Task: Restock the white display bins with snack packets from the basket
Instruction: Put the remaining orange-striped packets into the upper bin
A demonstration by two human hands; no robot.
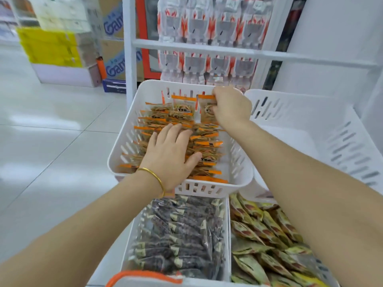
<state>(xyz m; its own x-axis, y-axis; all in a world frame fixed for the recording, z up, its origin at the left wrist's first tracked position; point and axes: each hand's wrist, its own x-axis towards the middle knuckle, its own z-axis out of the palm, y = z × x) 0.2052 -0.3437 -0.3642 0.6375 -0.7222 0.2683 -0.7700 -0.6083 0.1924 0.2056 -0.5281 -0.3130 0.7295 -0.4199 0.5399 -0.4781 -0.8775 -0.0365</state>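
A white slotted bin (pixel 240 162) on the upper tier holds rows of brown snack packets with orange tops (pixel 205 143). My left hand (pixel 170 154), with a gold bangle on the wrist, lies flat with straight fingers on the packets in the bin's middle. My right hand (pixel 230 106) pinches one upright orange-topped packet (pixel 207 109) at the back right of the same bin. A basket's orange-trimmed rim (pixel 143 277) shows at the bottom edge.
To the right stands a white slotted bin (pixel 323 129) with nothing visible in it. Below are bins of dark packets (pixel 182 235) and yellow-green packets (pixel 267 233). A white rack (pixel 207 48) with red-and-white packs rises behind. Cartons (pixel 51 46) stand on the tiled floor at left.
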